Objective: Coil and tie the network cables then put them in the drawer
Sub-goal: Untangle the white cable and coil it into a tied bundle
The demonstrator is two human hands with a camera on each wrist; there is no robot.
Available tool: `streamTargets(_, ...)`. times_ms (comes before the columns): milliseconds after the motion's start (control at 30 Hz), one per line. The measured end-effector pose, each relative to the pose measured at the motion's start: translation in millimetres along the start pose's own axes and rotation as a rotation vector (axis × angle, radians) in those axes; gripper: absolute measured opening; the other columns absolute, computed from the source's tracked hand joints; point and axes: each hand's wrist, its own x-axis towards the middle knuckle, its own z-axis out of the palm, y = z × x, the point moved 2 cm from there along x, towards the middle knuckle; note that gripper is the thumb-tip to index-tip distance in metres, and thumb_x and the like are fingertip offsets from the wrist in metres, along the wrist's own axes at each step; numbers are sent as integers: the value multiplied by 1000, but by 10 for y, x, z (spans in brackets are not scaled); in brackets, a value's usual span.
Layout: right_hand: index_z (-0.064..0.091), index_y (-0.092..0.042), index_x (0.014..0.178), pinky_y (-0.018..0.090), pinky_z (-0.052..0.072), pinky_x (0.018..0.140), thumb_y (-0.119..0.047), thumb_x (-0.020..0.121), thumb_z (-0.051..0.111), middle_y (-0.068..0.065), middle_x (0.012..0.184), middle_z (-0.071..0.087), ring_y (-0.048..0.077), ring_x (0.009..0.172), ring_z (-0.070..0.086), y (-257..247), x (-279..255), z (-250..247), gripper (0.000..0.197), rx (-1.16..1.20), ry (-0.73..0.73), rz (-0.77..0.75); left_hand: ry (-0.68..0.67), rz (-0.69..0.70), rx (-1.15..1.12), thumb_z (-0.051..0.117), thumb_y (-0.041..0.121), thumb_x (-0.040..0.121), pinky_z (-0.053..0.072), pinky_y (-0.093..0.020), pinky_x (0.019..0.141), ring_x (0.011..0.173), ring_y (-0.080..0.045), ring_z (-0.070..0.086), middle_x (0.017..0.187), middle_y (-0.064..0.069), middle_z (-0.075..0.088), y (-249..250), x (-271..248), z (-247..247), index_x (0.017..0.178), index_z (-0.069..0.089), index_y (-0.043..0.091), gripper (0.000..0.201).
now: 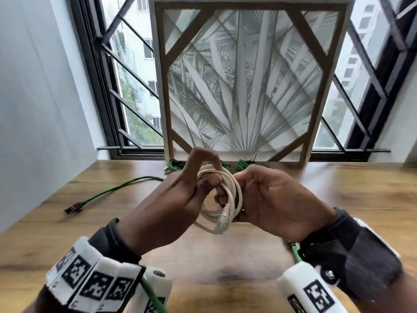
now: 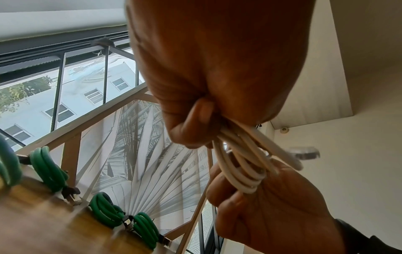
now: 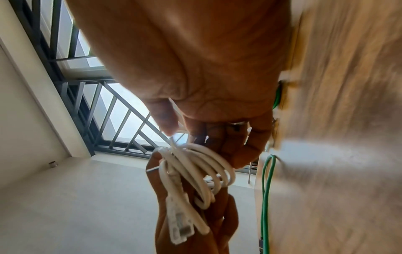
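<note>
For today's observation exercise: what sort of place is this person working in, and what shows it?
Probably a room in a flat or small office, several floors up. A wooden desk stands against a barred window facing other buildings, with a framed palm-leaf picture leaning on the sill.

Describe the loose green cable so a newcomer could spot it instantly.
Start at the wooden table below the window. On its left part, one uncoiled green cable runs in a long curve to a dark plug near the left edge. The other green cables sit coiled by the leaf-print panel; the white coil is held in both hands.
</note>
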Motion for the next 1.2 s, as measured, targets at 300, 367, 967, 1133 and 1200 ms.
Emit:
streamTargets(300, 71, -4, 108, 40, 51, 88, -20, 91, 67, 8, 91, 68, 21, 84, 63, -23, -42, 85, 23, -69, -12, -76, -76, -3, -59, 36, 37, 112, 52, -32, 90, 99, -18, 66, 105, 5, 71, 22, 4, -41, 138, 50, 46, 31)
streamTargets(367, 70, -2, 112, 44, 49, 93, -22, 90, 68, 7, 93, 65, 22, 86, 61, -47, -51, 104, 30, -13, -29, -63, -65, 6, -149, 37, 38, 111, 52, -36, 91, 100, -21, 65, 105, -1, 70, 31, 0, -45, 130, 60, 37, 30)
streamTargets(967, 63, 13, 125, 39, 57, 91, -26, 89, 71, 27, 115, 60, 36, 100, 59, -107, -119, 94, 54, -162, 16, -159, 105, 68, -636, 70, 25, 98, 55, -26, 80, 86, -21, 65, 97, -9, 70, 16, 34, 29, 103, 64, 0, 25)
streamTargets(1133, 68, 6, 123, 39, 58, 87, -25, 84, 76, 23, 113, 69, 29, 98, 66, -151, -119, 39, 49, -230, 66, -229, 131, -4, -633, 71, 25, 95, 43, -14, 62, 67, -4, 53, 82, 3, 65, 35, 31, 42, 95, 66, 13, 14)
streamTargets(1200, 69, 6, 121, 38, 59, 84, -17, 86, 74, 22, 112, 71, 26, 96, 70, -181, -136, -13, 42, -211, 68, -272, 143, -26, -649, 71, 26, 95, 41, -15, 60, 65, -5, 48, 82, 2, 63, 31, 31, 37, 94, 66, 19, 8)
